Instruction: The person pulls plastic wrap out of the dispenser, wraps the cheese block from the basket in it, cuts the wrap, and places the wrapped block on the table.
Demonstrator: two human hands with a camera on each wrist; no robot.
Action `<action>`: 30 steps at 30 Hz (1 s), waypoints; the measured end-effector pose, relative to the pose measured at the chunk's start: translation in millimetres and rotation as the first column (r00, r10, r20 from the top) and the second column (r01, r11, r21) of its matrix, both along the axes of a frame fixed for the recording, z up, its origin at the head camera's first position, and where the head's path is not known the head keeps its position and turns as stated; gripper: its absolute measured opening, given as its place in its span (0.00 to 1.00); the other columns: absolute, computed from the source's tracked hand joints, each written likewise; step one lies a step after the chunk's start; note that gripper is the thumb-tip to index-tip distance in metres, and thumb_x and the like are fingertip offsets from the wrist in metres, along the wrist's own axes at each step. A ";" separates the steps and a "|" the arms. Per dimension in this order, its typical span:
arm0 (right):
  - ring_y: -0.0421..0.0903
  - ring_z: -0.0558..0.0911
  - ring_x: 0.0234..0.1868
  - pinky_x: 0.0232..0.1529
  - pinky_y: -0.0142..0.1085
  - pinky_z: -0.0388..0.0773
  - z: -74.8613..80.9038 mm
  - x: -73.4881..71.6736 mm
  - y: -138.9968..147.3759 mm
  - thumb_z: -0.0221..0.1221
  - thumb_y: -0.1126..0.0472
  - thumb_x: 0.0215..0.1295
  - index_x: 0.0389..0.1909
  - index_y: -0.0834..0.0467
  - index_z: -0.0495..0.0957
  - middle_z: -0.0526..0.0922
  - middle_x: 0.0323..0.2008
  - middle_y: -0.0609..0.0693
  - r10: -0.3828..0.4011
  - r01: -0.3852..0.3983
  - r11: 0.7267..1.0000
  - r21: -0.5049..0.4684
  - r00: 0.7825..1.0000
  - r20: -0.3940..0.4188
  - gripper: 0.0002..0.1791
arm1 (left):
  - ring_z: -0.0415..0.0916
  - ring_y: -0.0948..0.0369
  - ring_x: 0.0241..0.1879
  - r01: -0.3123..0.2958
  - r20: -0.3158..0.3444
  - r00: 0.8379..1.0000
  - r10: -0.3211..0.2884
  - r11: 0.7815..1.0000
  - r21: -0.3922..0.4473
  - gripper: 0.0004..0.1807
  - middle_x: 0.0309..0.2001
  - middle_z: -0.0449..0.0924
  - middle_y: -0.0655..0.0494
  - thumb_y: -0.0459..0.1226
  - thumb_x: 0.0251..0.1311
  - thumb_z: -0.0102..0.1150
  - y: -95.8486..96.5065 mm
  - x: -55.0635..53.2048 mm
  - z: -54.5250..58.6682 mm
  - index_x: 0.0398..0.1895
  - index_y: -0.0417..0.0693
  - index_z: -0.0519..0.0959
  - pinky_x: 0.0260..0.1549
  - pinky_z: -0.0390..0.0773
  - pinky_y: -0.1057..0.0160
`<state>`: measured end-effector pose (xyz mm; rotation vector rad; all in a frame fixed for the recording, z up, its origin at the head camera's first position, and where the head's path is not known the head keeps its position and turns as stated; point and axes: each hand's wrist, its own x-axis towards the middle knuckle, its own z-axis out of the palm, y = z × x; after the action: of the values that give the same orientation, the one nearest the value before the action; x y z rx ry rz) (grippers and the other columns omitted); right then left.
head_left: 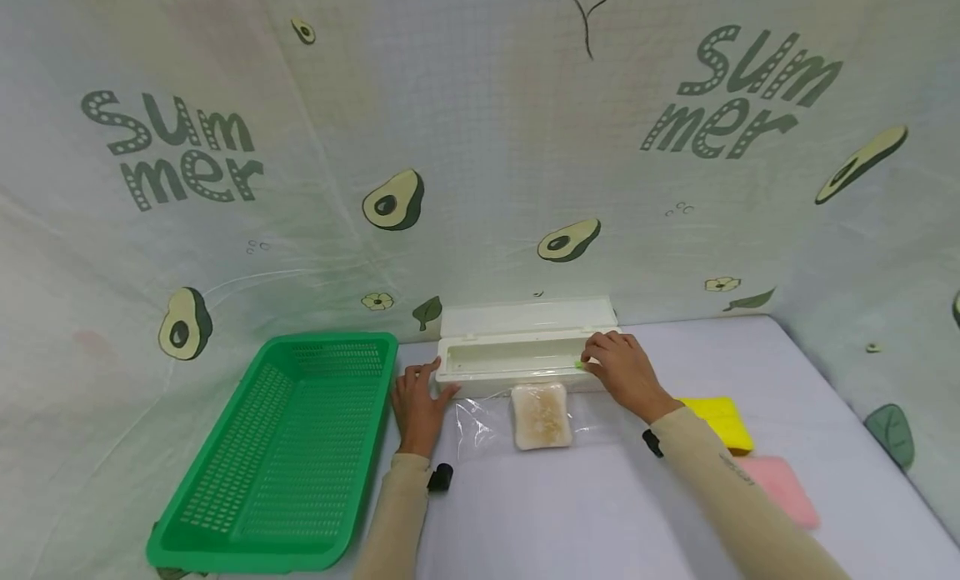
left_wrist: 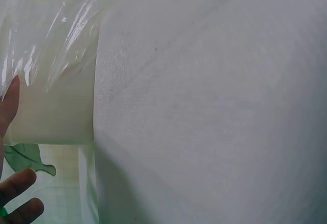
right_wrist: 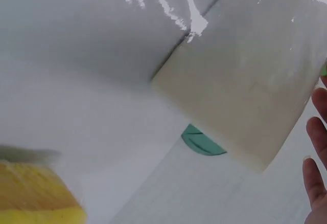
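Note:
A white cling film dispenser (head_left: 517,380) lies at the back of the table, its lid (head_left: 528,316) raised. Clear film (head_left: 480,422) runs from it over its front and onto the table. Beneath or within the film sits a square slice of bread (head_left: 542,416) with a browned middle. My left hand (head_left: 420,409) rests at the dispenser's left end, thumb against the front and fingers spread. At the right end, my right hand (head_left: 622,376) pinches a small green slide cutter (head_left: 580,365) on the front edge; its fingers hide part of that end.
A green plastic basket (head_left: 365,480) stands to the left, beside my left arm. Right of my right forearm lie a yellow sponge-like block (head_left: 720,422) and a pink flat block (head_left: 783,488), partly behind the sleeve. A patterned sheet (head_left: 480,147) hangs behind the table.

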<state>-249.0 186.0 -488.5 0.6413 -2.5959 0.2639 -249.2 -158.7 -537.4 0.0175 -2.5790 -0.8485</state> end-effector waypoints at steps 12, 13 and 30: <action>0.48 0.73 0.40 0.44 0.46 0.65 -3.1 9.6 51.3 0.69 0.60 0.47 0.28 0.51 0.79 0.75 0.35 0.44 -0.009 0.009 0.999 -0.038 1.000 -0.015 0.08 | 0.62 0.51 0.48 0.003 0.038 0.999 -0.002 1.000 -0.027 0.34 0.50 0.69 0.50 0.53 0.44 0.68 1.9 -0.2 1.4 0.59 0.56 0.73 0.49 0.59 0.50; 0.48 0.73 0.39 0.43 0.46 0.65 -3.2 10.7 55.1 0.69 0.60 0.47 0.28 0.51 0.79 0.76 0.35 0.44 -0.003 0.002 0.999 -0.043 1.000 -0.020 0.08 | 0.63 0.51 0.48 -0.002 0.032 0.999 0.003 1.000 -0.026 0.34 0.50 0.69 0.50 0.53 0.44 0.68 1.5 0.0 1.4 0.58 0.56 0.74 0.48 0.59 0.50; 0.49 0.74 0.36 0.41 0.46 0.67 -5.1 14.9 65.1 0.69 0.65 0.46 0.30 0.56 0.81 0.78 0.33 0.47 -0.023 0.018 0.995 -0.098 0.998 -0.055 0.09 | 0.61 0.51 0.49 0.003 0.043 0.999 0.000 0.996 -0.085 0.36 0.51 0.68 0.49 0.53 0.46 0.67 2.3 1.3 3.2 0.61 0.55 0.71 0.49 0.59 0.50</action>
<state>-234.1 251.1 -493.6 0.5791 -2.5175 0.3590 -247.9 -156.4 -534.1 0.0085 -2.6532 -0.7458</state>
